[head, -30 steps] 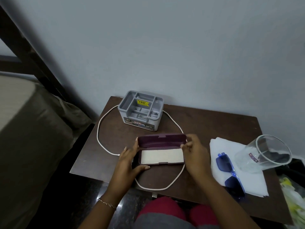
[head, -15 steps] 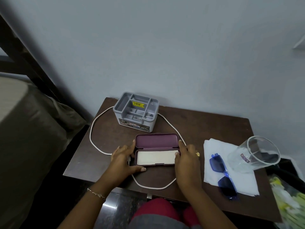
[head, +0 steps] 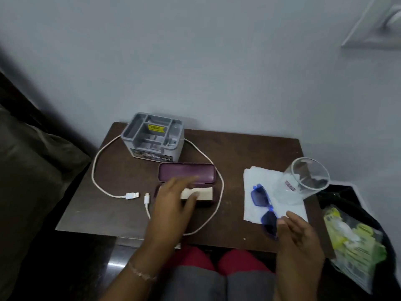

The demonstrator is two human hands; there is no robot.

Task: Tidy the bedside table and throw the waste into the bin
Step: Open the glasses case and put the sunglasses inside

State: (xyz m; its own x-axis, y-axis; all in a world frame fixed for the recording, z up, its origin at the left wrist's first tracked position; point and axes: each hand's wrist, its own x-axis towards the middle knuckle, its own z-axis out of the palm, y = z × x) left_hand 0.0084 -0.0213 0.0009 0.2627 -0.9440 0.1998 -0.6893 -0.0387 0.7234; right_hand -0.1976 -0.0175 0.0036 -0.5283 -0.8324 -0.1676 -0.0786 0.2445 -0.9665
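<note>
Most items on the table are not yet tidied: the case lies open beneath the flat, empty left hand; the right hand, relaxed and empty, sits beside the sunglasses on the tissue.

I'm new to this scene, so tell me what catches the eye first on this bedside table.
An open purple glasses case lies mid-table, partly under the left hand, ringed by a white cable. To its right, blue sunglasses lie on a white tissue beside a clear glass, with the right hand close to them. A grey organiser stands at the back by the wall.
</note>
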